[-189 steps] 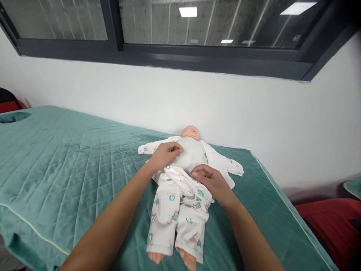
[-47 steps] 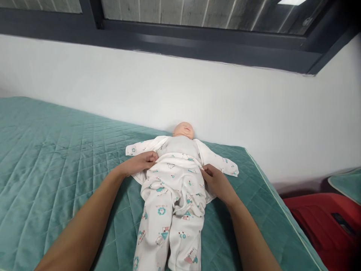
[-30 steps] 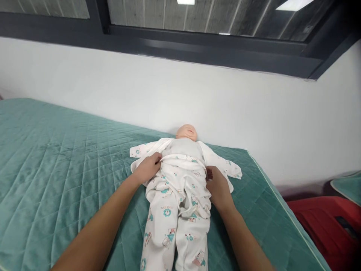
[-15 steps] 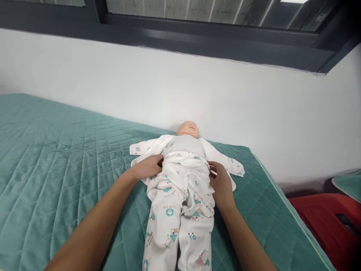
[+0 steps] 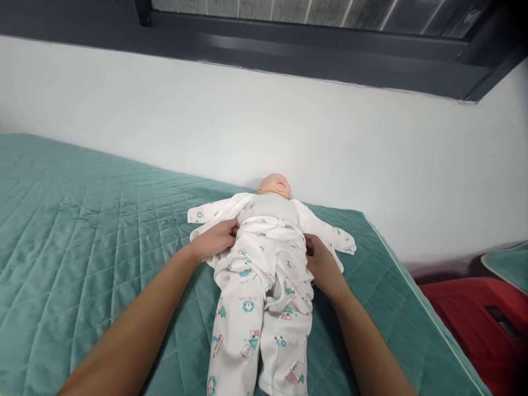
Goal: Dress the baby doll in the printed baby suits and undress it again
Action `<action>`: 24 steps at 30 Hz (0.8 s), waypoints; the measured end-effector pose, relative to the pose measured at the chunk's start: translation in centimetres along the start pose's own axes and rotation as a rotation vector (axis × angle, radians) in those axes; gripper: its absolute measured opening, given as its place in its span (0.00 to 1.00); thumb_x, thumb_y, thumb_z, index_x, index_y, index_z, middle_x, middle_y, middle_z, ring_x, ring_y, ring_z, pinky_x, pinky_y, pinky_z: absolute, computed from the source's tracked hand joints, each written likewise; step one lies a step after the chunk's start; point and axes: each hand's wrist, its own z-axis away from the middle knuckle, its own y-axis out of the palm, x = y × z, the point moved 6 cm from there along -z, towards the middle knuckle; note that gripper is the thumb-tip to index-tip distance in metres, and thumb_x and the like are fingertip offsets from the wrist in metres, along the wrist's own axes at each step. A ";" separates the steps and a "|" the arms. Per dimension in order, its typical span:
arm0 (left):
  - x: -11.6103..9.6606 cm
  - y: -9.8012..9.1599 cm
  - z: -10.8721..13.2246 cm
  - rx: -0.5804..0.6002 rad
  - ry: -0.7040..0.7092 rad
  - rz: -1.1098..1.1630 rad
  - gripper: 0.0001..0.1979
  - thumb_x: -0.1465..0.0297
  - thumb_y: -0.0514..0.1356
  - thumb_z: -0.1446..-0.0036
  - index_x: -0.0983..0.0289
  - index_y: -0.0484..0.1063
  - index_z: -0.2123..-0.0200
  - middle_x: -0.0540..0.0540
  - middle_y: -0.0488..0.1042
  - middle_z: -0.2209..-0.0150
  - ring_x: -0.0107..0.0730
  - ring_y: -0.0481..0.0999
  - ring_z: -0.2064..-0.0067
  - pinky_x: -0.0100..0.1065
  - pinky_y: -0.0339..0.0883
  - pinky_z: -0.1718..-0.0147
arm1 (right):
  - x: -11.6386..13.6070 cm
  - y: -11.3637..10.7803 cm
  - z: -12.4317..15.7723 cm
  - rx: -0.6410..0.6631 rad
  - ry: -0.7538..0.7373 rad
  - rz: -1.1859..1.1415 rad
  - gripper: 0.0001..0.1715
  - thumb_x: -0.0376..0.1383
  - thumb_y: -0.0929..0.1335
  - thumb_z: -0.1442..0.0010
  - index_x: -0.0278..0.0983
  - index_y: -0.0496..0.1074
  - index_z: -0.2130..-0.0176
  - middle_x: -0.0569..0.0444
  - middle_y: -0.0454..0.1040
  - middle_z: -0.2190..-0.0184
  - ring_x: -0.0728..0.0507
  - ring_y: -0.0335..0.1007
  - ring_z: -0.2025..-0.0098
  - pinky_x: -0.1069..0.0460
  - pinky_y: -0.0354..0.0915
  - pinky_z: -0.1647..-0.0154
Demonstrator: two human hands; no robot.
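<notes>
A baby doll [image 5: 275, 186] lies on its back on a green quilted bed [image 5: 82, 220], head toward the white wall. It wears white printed trousers [image 5: 264, 286] drawn up to the waist and an open white printed jacket [image 5: 322, 231] spread under its grey body. My left hand [image 5: 214, 242] pinches the trousers' waistband at the doll's left side. At the opposite side, my right hand [image 5: 319, 261] grips the waistband, fingers curled into the cloth.
The bed's right edge runs diagonally past the doll. A red seat [image 5: 474, 319] stands low at the right, with another green cover [image 5: 507, 264] behind it. A dark window frame [image 5: 289, 49] tops the wall.
The trousers' waistband has come up from the doll's hips to its waist. Both hands moved up along the doll's sides and keep their hold on the waistband.
</notes>
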 end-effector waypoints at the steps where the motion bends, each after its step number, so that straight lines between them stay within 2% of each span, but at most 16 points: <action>1: 0.3 0.1 -0.2 -0.009 0.003 0.072 0.17 0.75 0.61 0.59 0.64 0.72 0.60 0.52 0.77 0.68 0.35 0.75 0.65 0.32 0.67 0.67 | 0.1 0.0 -0.1 0.011 -0.005 -0.065 0.22 0.35 0.68 0.47 0.41 0.69 0.50 0.50 0.78 0.54 0.39 0.74 0.53 0.45 0.68 0.53; 8: 1.1 0.6 -0.8 -0.073 -0.008 0.410 0.18 0.73 0.64 0.56 0.66 0.75 0.58 0.54 0.78 0.71 0.34 0.76 0.68 0.34 0.69 0.67 | 1.1 0.6 0.2 0.076 0.083 -0.524 0.20 0.36 0.70 0.49 0.40 0.71 0.55 0.51 0.79 0.59 0.41 0.75 0.65 0.49 0.68 0.68; 11: 1.1 0.5 -0.9 -0.063 -0.033 0.478 0.17 0.74 0.65 0.56 0.66 0.75 0.59 0.55 0.79 0.69 0.36 0.77 0.67 0.35 0.69 0.65 | 0.9 0.9 -0.1 0.099 0.075 -0.634 0.18 0.36 0.71 0.49 0.40 0.71 0.56 0.52 0.79 0.60 0.42 0.75 0.65 0.49 0.68 0.68; 14: 1.0 0.5 -1.0 -0.029 -0.022 0.487 0.18 0.76 0.64 0.58 0.67 0.75 0.59 0.56 0.80 0.65 0.35 0.77 0.65 0.34 0.69 0.65 | 0.2 0.7 -0.6 0.076 0.051 -0.598 0.18 0.36 0.71 0.50 0.40 0.72 0.57 0.53 0.79 0.61 0.41 0.75 0.64 0.49 0.68 0.66; 19: 0.5 1.0 -0.6 0.043 0.083 0.262 0.23 0.75 0.64 0.58 0.65 0.74 0.54 0.56 0.79 0.58 0.39 0.77 0.58 0.37 0.69 0.59 | -0.5 0.0 -1.0 0.017 -0.017 -0.361 0.16 0.39 0.69 0.47 0.40 0.74 0.57 0.53 0.79 0.60 0.39 0.73 0.58 0.48 0.67 0.62; 21: 0.0 1.0 -0.4 -0.003 0.145 0.084 0.24 0.74 0.64 0.57 0.64 0.73 0.52 0.57 0.78 0.55 0.42 0.75 0.54 0.40 0.68 0.54 | -0.7 0.0 -1.1 0.015 -0.043 -0.294 0.15 0.40 0.68 0.46 0.41 0.74 0.57 0.53 0.79 0.59 0.39 0.72 0.55 0.47 0.67 0.60; 24: -1.0 0.8 0.0 -0.081 0.244 -0.146 0.20 0.70 0.64 0.53 0.64 0.73 0.54 0.57 0.77 0.53 0.44 0.73 0.50 0.42 0.64 0.48 | -1.0 0.2 -1.3 0.020 -0.056 -0.243 0.16 0.40 0.67 0.46 0.42 0.72 0.57 0.53 0.78 0.57 0.39 0.71 0.53 0.47 0.67 0.59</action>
